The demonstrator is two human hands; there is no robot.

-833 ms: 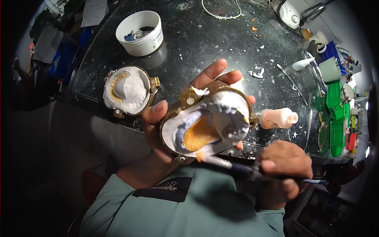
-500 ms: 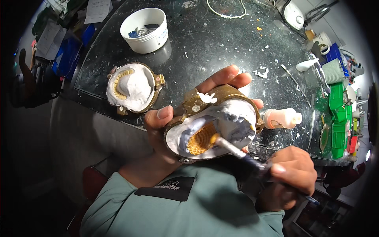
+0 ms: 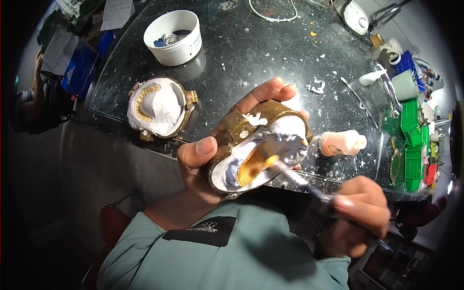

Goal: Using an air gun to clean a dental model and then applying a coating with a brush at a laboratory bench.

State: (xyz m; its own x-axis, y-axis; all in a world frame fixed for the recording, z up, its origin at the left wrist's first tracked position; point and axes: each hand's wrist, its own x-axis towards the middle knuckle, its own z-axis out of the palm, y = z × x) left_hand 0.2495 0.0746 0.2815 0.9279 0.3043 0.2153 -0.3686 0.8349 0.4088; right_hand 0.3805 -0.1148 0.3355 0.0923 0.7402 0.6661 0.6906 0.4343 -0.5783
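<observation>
My left hand (image 3: 198,159) is wrapped round a brass-coloured denture flask half (image 3: 225,145), holding it tilted above the table's near edge. White plaster fills it, with a golden mesh (image 3: 252,168) set in the hollow. In my right hand (image 3: 360,217) is a dark-handled brush (image 3: 309,189), slightly blurred, its yellowish tip over the hollow beside the mesh; I cannot tell whether it touches. The other flask half (image 3: 190,98) lies on the table to the left, with a row of cream teeth (image 3: 141,104) in its white plaster.
A white tub (image 3: 180,54) with metal bits stands at the back left of the black table (image 3: 232,58). Just right of my left hand is a pinkish bottle (image 3: 342,143). White scraps (image 3: 316,88), a thin tool (image 3: 357,99) and green bins (image 3: 413,166) are to the right.
The held flask half has turned and tilted a little in my left hand. The brush tip has shifted slightly right and upward. The whole view has moved slightly.
</observation>
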